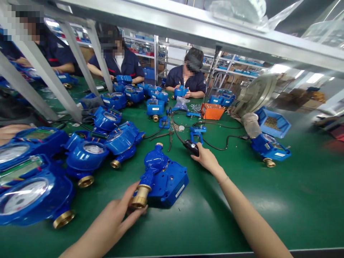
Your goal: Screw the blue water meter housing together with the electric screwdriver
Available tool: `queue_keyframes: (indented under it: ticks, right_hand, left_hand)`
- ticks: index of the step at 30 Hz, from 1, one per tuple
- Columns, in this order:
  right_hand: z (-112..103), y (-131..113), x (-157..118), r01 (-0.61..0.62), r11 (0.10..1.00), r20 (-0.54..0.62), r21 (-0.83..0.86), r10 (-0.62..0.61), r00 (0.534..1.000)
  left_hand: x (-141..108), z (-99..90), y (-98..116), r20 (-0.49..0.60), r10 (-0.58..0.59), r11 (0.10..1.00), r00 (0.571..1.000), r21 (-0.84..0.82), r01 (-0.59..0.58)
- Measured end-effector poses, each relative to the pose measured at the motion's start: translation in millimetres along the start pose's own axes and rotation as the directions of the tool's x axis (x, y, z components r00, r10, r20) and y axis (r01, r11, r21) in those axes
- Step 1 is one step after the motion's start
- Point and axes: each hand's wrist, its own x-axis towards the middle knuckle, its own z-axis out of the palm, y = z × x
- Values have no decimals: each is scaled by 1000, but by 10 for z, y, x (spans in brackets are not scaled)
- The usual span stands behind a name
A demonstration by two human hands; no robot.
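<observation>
**Count at bench: at least fifteen blue water meters (163, 182), far units overlapping and not separable with certainty.**

Recorded in view: two hands of the wearer, the left hand (118, 204) on one meter, the right hand (206, 159) on one black corded hand tool (191, 147). Three seated co-workers (188, 73) in dark jackets. One further hand (13, 130) at the left edge. One pair of pliers (163, 137). One orange box (212, 111). One blue tray (272, 122) of small brass parts, quantity not countable. One clear plastic bag (181, 104). One fan (255, 95).
</observation>
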Motion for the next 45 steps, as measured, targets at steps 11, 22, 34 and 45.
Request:
queue_keyframes:
  ticks: [11,22,34,45]
  right_hand:
    - [-2,-313,-648,205,978,-84,-27,-206,975]
    - [702,-716,-1111,237,780,-153,580,-181,971]
    - [715,-604,-896,117,440,48,891,-346,937]
    - [699,-565,-930,138,680,92,720,-291,952]
  left_hand:
    - [756,-704,256,157,356,876,921,288,-388]
    - [1166,-767,623,394,593,667,702,248,-702]
    - [1314,-732,675,131,395,890,909,189,-414]
    - [1303,-527,635,146,367,870,919,295,-394]
